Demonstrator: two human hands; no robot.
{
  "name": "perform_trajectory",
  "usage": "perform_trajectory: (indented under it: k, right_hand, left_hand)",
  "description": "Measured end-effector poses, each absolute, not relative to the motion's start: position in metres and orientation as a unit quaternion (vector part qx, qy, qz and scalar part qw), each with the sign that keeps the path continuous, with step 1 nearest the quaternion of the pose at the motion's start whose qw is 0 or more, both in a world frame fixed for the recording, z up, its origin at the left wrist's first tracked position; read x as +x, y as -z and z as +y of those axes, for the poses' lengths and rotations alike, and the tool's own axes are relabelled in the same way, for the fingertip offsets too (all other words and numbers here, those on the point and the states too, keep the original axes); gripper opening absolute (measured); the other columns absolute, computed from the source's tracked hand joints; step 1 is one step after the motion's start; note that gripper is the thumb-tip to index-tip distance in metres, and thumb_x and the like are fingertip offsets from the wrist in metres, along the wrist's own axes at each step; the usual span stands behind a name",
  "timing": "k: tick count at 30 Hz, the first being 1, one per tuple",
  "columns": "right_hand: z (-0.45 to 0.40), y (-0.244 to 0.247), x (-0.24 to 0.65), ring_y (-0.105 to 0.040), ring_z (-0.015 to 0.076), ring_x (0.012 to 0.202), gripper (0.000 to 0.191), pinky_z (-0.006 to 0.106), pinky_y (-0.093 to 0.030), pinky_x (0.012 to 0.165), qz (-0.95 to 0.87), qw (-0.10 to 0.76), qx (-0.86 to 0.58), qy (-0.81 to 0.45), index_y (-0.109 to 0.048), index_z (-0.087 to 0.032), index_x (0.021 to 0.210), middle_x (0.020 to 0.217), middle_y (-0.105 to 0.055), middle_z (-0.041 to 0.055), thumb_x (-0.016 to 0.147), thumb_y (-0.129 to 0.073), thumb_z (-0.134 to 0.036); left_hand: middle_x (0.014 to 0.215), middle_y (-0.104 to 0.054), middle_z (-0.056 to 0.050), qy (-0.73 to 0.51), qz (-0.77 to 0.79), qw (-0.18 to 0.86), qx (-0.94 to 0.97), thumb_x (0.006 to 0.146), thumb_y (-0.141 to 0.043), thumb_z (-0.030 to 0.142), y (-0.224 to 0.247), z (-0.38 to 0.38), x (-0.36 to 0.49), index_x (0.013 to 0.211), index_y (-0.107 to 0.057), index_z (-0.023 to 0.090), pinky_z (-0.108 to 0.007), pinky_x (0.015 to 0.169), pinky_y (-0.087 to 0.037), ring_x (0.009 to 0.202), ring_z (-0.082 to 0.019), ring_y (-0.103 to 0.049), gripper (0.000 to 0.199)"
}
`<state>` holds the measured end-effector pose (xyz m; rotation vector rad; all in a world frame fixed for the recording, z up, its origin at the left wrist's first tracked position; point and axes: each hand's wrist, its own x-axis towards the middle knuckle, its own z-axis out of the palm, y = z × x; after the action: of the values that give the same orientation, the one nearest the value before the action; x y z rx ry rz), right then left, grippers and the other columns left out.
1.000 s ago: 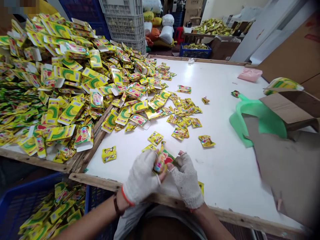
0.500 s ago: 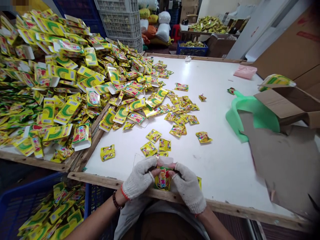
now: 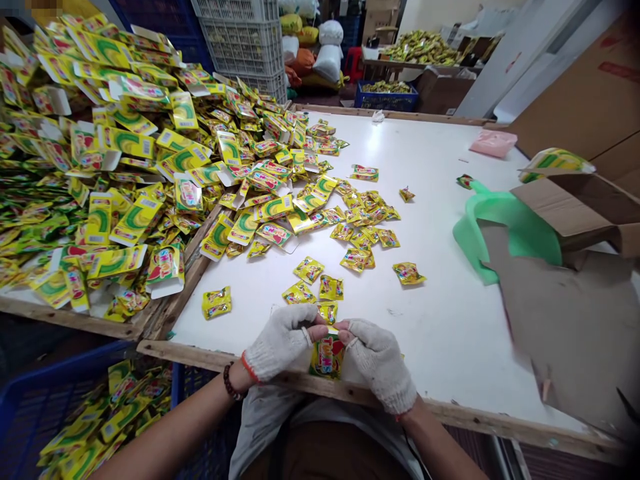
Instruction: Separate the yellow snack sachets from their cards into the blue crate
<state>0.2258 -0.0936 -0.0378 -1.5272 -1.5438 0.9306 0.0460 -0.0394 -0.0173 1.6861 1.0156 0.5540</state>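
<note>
Along the left edge of the white surface, yellow boxes are heaped; at the front edge, a small carton is pinched at its top by the left hand and right hand; a green scoop is set toward the right edge.

Second ago the box was tilted between my hands; now it's squared up, printed front in view. White flap, raised half a second ago, is down. My left hand and right hand have closed in, fingertips nearly meeting at its top end. Sachet just beyond shows more.
</note>
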Motion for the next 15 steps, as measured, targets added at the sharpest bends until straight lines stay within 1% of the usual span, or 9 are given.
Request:
perform_trajectory:
  k: [4, 7, 9, 11, 12, 13, 15]
  right_hand:
    - [-0.088, 0.031, 0.226, -0.067, 0.0202, 0.077, 0.021, 0.031, -0.055, 0.07, -0.594, 0.351, -0.618, -0.377, -0.071, -0.018, 0.089, 0.086, -0.072, 0.0064, 0.081, -0.055, -0.029]
    - [-0.089, 0.031, 0.231, -0.067, 0.0179, 0.076, 0.021, 0.029, -0.055, 0.07, -0.638, 0.344, -0.573, -0.383, -0.071, -0.019, 0.088, 0.084, -0.072, 0.0052, 0.083, -0.052, -0.025]
    - [-0.096, 0.033, 0.236, -0.066, 0.017, 0.084, 0.024, 0.028, -0.054, 0.075, -0.691, 0.356, -0.51, -0.367, -0.069, -0.02, 0.098, 0.095, -0.071, 0.0066, 0.084, -0.049, -0.021]
    - [-0.104, 0.036, 0.241, -0.064, 0.0185, 0.096, 0.033, 0.029, -0.053, 0.081, -0.743, 0.36, -0.461, -0.325, -0.064, -0.02, 0.111, 0.11, -0.066, 0.0095, 0.082, -0.049, -0.016]
    - [-0.107, 0.038, 0.242, -0.062, 0.0197, 0.098, 0.037, 0.03, -0.053, 0.082, -0.762, 0.356, -0.449, -0.302, -0.061, -0.02, 0.115, 0.113, -0.064, 0.0108, 0.081, -0.05, -0.015]
    - [-0.109, 0.04, 0.244, -0.062, 0.0205, 0.098, 0.04, 0.031, -0.053, 0.082, -0.772, 0.35, -0.445, -0.289, -0.06, -0.02, 0.117, 0.113, -0.063, 0.0114, 0.079, -0.05, -0.014]
    - [-0.107, 0.043, 0.244, -0.064, 0.0203, 0.091, 0.038, 0.031, -0.054, 0.077, -0.765, 0.348, -0.452, -0.298, -0.063, -0.021, 0.113, 0.104, -0.067, 0.0103, 0.078, -0.051, -0.013]
  left_hand:
    - [0.072, -0.061, -0.001, -0.19, 0.414, 0.53, 0.715, 0.08, -0.057, 0.03, 0.012, -0.029, 0.043, 0.077, -0.064, 0.012, -0.022, 0.063, -0.041, 0.07, -0.013, -0.054, 0.02]
    - [0.072, -0.059, -0.002, -0.191, 0.372, 0.501, 0.757, 0.084, -0.052, 0.03, 0.015, -0.032, 0.036, 0.077, -0.063, 0.013, -0.022, 0.064, -0.04, 0.069, -0.012, -0.052, 0.022]
    - [0.072, -0.056, -0.002, -0.198, 0.333, 0.443, 0.808, 0.088, -0.046, 0.028, 0.015, -0.041, 0.03, 0.077, -0.062, 0.013, -0.022, 0.063, -0.038, 0.068, -0.012, -0.05, 0.024]
    - [0.072, -0.053, -0.004, -0.192, 0.301, 0.358, 0.863, 0.089, -0.043, 0.026, 0.013, -0.05, 0.026, 0.077, -0.061, 0.014, -0.023, 0.061, -0.036, 0.068, -0.013, -0.048, 0.025]
    - [0.073, -0.052, -0.004, -0.18, 0.284, 0.322, 0.885, 0.088, -0.043, 0.027, 0.011, -0.054, 0.024, 0.078, -0.06, 0.014, -0.024, 0.061, -0.035, 0.068, -0.014, -0.047, 0.024]
    - [0.074, -0.052, -0.005, -0.162, 0.264, 0.297, 0.903, 0.088, -0.043, 0.028, 0.009, -0.055, 0.022, 0.079, -0.06, 0.015, -0.025, 0.061, -0.035, 0.069, -0.014, -0.047, 0.023]
    - [0.079, -0.053, -0.005, -0.125, 0.229, 0.27, 0.927, 0.087, -0.043, 0.03, 0.003, -0.05, 0.019, 0.082, -0.059, 0.016, -0.025, 0.065, -0.038, 0.073, -0.016, -0.049, 0.021]
